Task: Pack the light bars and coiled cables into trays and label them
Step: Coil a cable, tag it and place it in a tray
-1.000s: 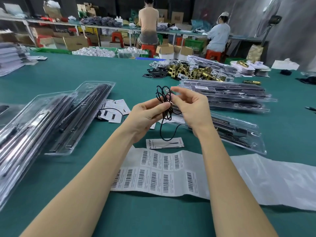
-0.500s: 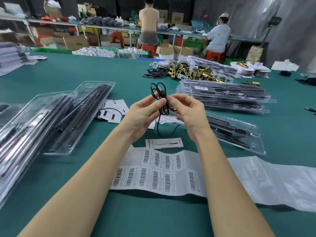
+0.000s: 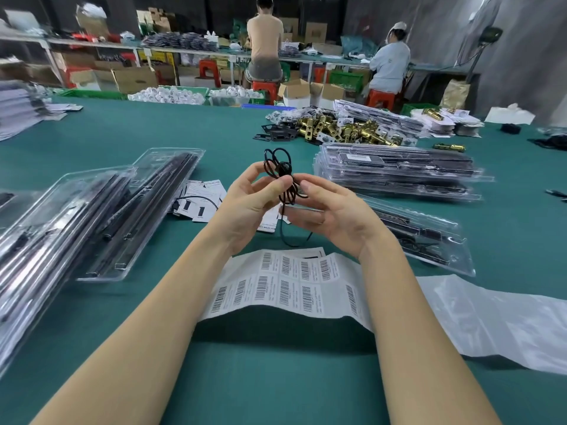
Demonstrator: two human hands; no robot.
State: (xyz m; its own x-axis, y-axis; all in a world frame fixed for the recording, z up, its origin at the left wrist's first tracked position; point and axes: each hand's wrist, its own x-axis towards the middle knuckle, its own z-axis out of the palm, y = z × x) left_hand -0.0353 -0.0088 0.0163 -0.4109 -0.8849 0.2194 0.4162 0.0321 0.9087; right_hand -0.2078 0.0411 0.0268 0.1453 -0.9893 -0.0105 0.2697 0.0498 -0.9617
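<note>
Green felt table [image 3: 276,378] is carrying a barcode sheet [image 3: 285,286] just below the grip. Above it, left hand [image 3: 248,204] and right hand [image 3: 334,216] are both pinching a cable [image 3: 277,170], its tail dangling. Trays [image 3: 395,170] are lying beyond, rightward.

Both bare forearms are reaching forward, hands meeting palm to palm. The left hand [image 3: 251,200] and right hand [image 3: 331,213] are pinching a thin black coiled cable [image 3: 280,176] between fingertips.
</note>
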